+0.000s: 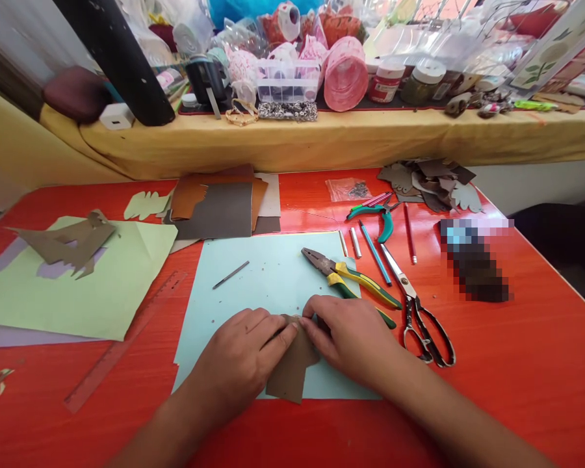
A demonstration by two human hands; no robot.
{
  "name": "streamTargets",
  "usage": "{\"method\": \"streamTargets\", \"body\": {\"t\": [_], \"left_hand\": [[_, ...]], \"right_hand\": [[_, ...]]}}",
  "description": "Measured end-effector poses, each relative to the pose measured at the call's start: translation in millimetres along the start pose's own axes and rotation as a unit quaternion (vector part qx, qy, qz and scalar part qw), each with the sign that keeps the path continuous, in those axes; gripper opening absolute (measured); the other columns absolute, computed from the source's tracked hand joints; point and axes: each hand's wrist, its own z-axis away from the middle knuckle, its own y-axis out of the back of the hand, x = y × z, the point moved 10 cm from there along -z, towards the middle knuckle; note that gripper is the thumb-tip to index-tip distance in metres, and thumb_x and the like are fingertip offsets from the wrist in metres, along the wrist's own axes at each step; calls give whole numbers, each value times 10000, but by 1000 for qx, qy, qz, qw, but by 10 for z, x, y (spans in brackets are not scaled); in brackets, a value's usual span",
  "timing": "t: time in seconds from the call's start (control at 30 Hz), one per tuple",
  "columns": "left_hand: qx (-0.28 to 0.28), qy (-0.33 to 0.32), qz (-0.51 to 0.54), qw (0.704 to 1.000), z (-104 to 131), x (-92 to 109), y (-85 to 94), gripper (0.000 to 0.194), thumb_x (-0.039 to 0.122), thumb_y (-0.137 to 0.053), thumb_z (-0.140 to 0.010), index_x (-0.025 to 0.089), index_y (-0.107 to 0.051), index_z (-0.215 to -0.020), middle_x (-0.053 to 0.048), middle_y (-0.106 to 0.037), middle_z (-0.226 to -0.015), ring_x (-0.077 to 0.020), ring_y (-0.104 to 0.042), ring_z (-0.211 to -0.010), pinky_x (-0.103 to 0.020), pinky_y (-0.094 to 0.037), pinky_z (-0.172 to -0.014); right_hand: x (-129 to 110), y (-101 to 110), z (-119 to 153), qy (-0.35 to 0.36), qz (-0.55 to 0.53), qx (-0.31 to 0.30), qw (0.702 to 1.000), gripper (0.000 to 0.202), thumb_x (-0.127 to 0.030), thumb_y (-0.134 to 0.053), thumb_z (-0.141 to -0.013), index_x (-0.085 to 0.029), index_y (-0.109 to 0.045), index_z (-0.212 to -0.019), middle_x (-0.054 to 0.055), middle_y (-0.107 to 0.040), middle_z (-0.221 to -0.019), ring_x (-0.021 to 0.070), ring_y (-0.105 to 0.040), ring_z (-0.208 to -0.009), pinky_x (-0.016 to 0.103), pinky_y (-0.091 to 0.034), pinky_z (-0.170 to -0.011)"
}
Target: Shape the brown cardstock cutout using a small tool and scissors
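Observation:
A cut piece of brown leather-like sheet (pixel 288 374) lies over the light blue paper (pixel 268 266) near its front edge. My left hand (pixel 246 348) pinches its upper left part between thumb and fingers. From the other side, my right hand (pixel 344 331) is closed on its top edge, fingertips close to my left thumb. Something small and pale shows between the fingertips, too small to name. Just beyond my right hand are the combination pliers (pixel 341 270) with yellow-green handles. A thin dark metal rod (pixel 231 275) rests on the paper to the left.
Scissors (pixel 412 305), a blue pen (pixel 375 252), a red pencil (pixel 410 233) and teal pliers (pixel 383 218) lie at right. A clear ruler (pixel 121 344), green paper (pixel 102 299) and brown scraps (pixel 73 240) are left. Stacked sheets (pixel 219 211) and an offcut pile (pixel 431 182) sit behind.

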Motion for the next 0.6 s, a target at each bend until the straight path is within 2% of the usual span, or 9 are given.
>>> {"method": "streamTargets", "body": {"t": [0.37, 0.6], "left_hand": [[-9, 10, 18, 1000, 20, -5, -27, 375, 17, -433, -996, 88, -648, -1295, -139, -735, -1066, -264, -626, -839, -405, -487, -694], [-3, 16, 16, 1000, 24, 0, -4, 376, 24, -417, -1004, 76, -668, -1279, -137, -740, -1068, -266, -628, -854, -427, -495, -736]], "right_hand": [[8, -29, 20, -4, -4, -10, 1000, 200, -344, -538, -1038, -224, -649, -924, -4, -726, -790, 172, -663, -683, 298, -255, -585], [-17, -14, 21, 5, -5, 12, 1000, 205, -332, -539, -1036, -222, -618, -882, -7, -699, -744, 170, -653, -665, 288, -287, -591]]}}
